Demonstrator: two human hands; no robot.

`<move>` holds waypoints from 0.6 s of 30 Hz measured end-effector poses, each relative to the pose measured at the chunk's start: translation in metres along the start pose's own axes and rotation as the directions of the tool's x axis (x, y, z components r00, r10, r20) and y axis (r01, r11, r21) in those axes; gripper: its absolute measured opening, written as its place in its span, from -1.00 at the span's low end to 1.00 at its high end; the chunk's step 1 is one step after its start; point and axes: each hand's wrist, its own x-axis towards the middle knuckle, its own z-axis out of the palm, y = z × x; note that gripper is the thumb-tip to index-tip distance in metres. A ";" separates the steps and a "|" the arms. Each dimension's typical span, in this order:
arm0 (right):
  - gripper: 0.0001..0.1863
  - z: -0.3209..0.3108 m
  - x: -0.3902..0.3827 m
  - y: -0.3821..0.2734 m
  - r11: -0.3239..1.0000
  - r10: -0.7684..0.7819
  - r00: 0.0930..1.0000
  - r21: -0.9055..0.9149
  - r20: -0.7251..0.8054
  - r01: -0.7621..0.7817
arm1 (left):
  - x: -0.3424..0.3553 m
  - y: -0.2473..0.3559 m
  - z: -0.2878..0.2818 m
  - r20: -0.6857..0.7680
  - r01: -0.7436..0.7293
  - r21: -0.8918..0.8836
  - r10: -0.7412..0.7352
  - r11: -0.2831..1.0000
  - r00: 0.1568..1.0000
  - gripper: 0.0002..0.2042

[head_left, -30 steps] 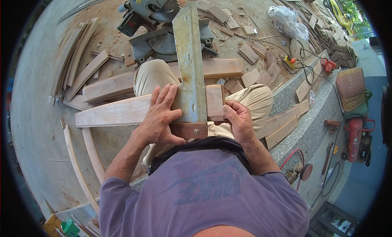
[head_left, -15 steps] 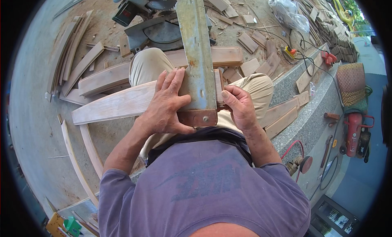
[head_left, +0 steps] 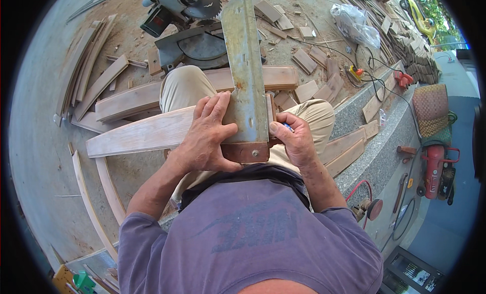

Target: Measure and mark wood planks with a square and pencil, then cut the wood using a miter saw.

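Observation:
Across my thighs lies a long pale wooden board [head_left: 142, 133], wide towards the middle and tapering to the left. A large worn metal try square [head_left: 246, 66] rests on it, its blade pointing away from me and its brown stock along the board's near edge. My left hand [head_left: 208, 132] clamps the square against the board, fingers on top, thumb by the stock. At the blade's right edge, my right hand [head_left: 295, 138] pinches a thin pen [head_left: 288, 127]; only its blue end shows. The pen's tip is hidden behind the fingers and the board's end.
Beyond my knees stands a mitre saw [head_left: 195, 38] with a bare toothed blade. Stacked boards [head_left: 129, 100] and wood offcuts [head_left: 305, 61] lie around. A granite ledge [head_left: 377, 142] runs along the right, with cables, a hammer [head_left: 406, 150], a sander [head_left: 373, 209] and a red compressor [head_left: 434, 165] nearby.
My right hand has turned and come in closer to the blade's edge, and the pen's blue end now shows. The left hand keeps its hold; the whole view has shifted slightly.

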 end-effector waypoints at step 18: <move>-0.67 0.007 0.002 0.002 0.997 -0.072 0.997 -0.037 0.030 0.073 | -0.013 -0.007 0.001 -0.155 -0.097 -0.077 0.084 0.992 0.984 -0.34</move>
